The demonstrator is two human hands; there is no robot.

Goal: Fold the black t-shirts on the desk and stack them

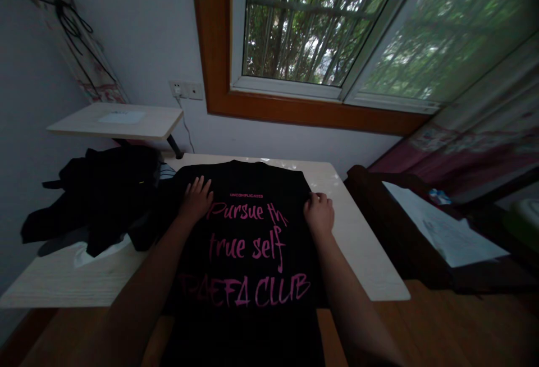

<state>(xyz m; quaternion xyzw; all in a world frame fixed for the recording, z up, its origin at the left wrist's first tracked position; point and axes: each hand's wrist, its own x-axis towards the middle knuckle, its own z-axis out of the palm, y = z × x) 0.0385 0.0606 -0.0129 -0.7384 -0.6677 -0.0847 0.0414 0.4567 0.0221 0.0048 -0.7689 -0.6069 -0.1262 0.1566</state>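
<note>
Shirt [248, 229] lies print-up on the table [362, 243]; left hand [196, 200] flat upon it, fingers slightly spread, gripping nothing; right hand [319, 214] curled at its right edge, grip impossible to tell; light, even outward pressure advisable to keep it smooth

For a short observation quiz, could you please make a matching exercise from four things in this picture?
1. shirt
2. left hand
3. right hand
4. window

A. curled at the shirt's edge
B. set in a brown frame
C. black with pink writing
D. laid flat on the shirt

Pairs: 1-C, 2-D, 3-A, 4-B
</note>
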